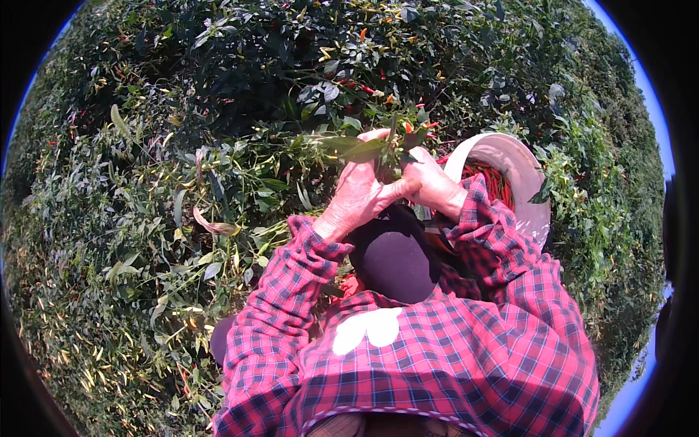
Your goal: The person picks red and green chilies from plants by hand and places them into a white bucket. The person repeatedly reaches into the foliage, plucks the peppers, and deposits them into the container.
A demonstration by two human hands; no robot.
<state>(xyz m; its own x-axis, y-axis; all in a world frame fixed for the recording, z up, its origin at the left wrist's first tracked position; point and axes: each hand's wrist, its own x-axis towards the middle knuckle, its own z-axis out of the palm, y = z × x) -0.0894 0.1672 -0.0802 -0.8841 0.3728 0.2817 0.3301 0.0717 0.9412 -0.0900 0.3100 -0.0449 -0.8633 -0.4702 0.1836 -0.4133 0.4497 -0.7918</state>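
Note:
Both hands are raised close together over the chili plants, at the middle of the view. My left hand [357, 191] has its fingers around a leafy chili branch [389, 155], its thumb stretched towards the other hand. On the right side of that branch is my right hand [434, 177], its fingertips partly hidden by leaves; whether it grips a pod cannot be seen. Red and orange chili peppers [408, 128] show just above the fingers. Beside my right forearm a white plastic bucket [532, 202] lies tilted, with many red chili peppers [494, 183] inside it.
Dense chili plants [262, 93] with red, orange and pale pods surround me. Pale dry husk-like leaves [215, 225] and a green grass seed head [117, 120] stand out at the left. A dark-clad knee [396, 262] is beneath the hands. Something red [349, 287] lies beside it.

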